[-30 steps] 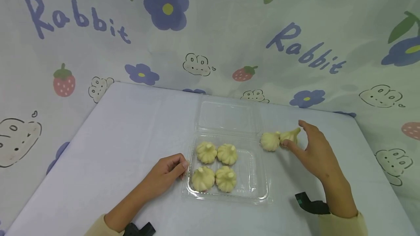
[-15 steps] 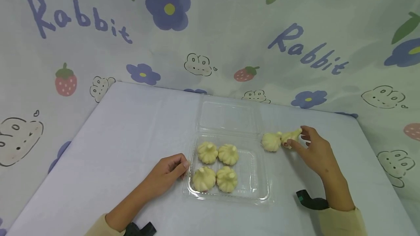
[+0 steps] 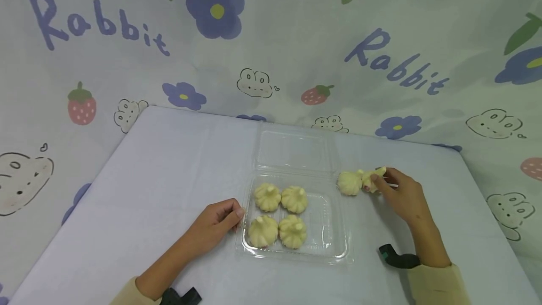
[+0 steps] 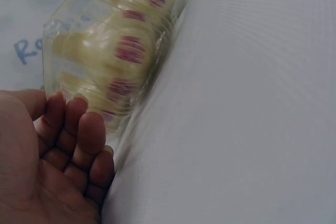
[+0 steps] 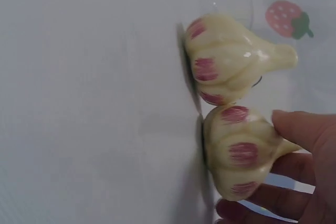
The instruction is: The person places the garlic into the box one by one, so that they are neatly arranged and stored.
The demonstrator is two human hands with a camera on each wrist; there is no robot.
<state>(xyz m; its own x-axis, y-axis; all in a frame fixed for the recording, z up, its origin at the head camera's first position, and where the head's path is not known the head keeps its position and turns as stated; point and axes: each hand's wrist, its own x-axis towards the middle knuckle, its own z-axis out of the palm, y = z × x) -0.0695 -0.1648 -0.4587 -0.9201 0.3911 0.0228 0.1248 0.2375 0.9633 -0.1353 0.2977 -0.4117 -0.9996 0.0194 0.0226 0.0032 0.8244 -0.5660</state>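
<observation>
On the white table a clear plastic clamshell box [image 3: 315, 220] lies with its lid [image 3: 294, 149] folded back. Several cream garlic bulbs [image 3: 267, 197] stand in its left part, stems up. My left hand [image 3: 216, 222] pinches the box's left rim between thumb and fingers. Two more bulbs sit beside the box on the right, touching each other. The right hand [image 3: 404, 194] holds the right-hand garlic bulb [image 5: 241, 153] near its stem, thumb on one side and fingers on the other. The other garlic bulb [image 5: 226, 59] stands upright on the table, pink streaks showing.
A white cloth covers the table [image 3: 169, 154]. Behind it hangs a curtain [image 3: 288, 51] printed with flowers, rabbits and strawberries. Dark wrist camera mounts [image 3: 398, 258] stick out near both sleeves.
My right hand has closed from a wide spread onto the stem of the right-hand garlic bulb, shifting slightly. The left hand stays at the box rim.
</observation>
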